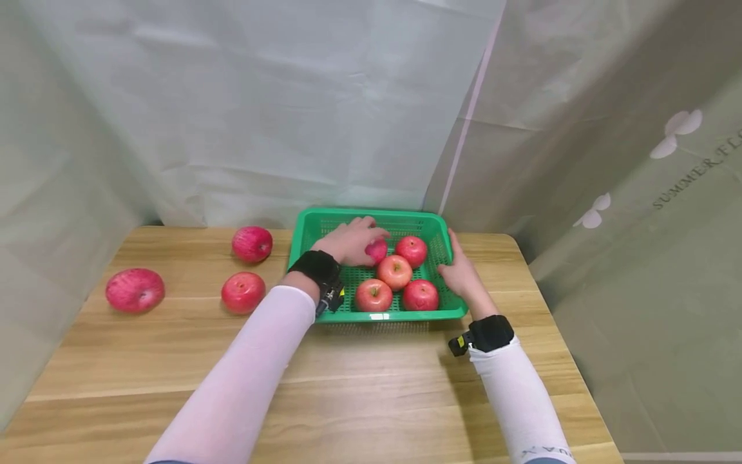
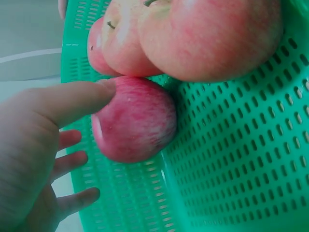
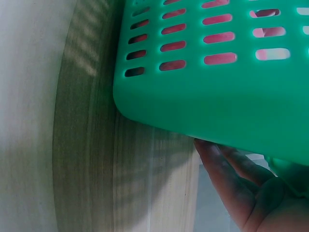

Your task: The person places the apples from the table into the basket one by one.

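A: Head view: an apple (image 1: 377, 250) is being set down in the green basket (image 1: 371, 215) by the left hand (image 1: 350, 241), at the back left of four more apples (image 1: 396, 272). Is it clasped?

B: Loosely. In the left wrist view the thumb (image 2: 72, 99) is laid on the apple's (image 2: 135, 120) top while the fingers (image 2: 72, 159) are spread off it, so the hand is mostly open. The fruit is seen resting on the mesh floor, touching its neighbours.

A: And the right hand (image 1: 460, 274)?

B: It is laid flat against the basket's right wall, fingers straight, nothing gripped.

A: What is needed for a clean placing?

B: The wall should probably be kept braced so the basket is not pushed along the worktop (image 1: 371, 386), and the thumb lifted straight off so the apple is not rolled. Three apples (image 1: 243, 291) lie left of the basket.
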A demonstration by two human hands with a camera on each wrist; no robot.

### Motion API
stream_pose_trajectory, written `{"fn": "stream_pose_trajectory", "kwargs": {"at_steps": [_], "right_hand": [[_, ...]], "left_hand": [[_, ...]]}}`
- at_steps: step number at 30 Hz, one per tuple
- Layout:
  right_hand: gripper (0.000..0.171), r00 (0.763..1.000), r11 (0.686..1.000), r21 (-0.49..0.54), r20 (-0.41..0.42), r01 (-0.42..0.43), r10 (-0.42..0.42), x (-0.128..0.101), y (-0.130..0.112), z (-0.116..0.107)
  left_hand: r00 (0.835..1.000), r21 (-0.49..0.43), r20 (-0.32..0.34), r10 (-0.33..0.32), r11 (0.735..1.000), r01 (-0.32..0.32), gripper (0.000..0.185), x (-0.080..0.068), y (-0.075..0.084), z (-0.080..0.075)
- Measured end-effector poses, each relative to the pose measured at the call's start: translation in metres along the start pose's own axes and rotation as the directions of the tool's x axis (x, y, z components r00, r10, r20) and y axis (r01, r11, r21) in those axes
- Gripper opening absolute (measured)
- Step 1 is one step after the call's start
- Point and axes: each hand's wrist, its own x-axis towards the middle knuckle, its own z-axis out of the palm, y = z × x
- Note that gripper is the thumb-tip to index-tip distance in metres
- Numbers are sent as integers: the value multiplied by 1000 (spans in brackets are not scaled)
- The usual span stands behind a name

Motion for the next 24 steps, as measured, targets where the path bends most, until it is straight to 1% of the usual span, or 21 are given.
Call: {"fn": "stream_pose_trajectory", "kwargs": {"at_steps": [3,7,12,15,20,24], "right_hand": [[92,1000,1000,-6,2,3,-3,1,1,1],[92,1000,1000,-13,6,5,-5,3,1,1],[92,1000,1000,-16,0,11,-11,3,1,-1],[92,1000,1000,-17,-5,12,-13,4,1,-2],[92,1000,1000,-23,-3,7,-7,4,1,-3],[93,1000,1000,-25,-1,3,-3,5,1,-2]], "left_hand": [[1000,-5,-3,18,1000,-18,62,-5,-2,-6],[997,-37,-14,79,996,-79,61,-12,-6,-11],[984,-99,-38,174,979,-177,55,-28,-9,-18],[974,-96,-53,218,970,-222,50,-39,-12,-24],[958,-97,-77,275,955,-282,44,-64,-17,-33],[958,-94,-59,281,954,-286,41,-93,-20,-38]]}}
